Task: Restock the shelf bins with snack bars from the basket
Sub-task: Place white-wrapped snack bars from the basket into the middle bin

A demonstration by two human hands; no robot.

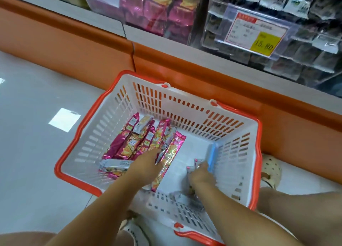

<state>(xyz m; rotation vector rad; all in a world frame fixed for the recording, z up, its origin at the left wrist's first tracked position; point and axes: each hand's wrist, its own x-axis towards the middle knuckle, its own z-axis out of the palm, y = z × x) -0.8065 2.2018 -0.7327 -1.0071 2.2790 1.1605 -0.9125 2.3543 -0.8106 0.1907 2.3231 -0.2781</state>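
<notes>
Left grip [146,164] open atop pink snack bars [129,144] in basket [177,109]; right grip [201,173] unclear, beside blue packet [212,157].

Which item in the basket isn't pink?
The light blue item along the right wall of the basket, just beyond the right hand; the bars piled at left are pink and silver.

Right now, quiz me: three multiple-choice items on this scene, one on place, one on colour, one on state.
1. The pile of pink snack bars lies: A on the floor; B in the left half of the basket; C on a shoe.
2. The basket's handles are: A orange; B green; C black.
3. The left hand: A grips a handle; B hangs outside; C touches the bars.
Answers: B, the pile fills its left half; A, orange bands frame the white walls; C, fingers reach onto the wrappers.
</notes>
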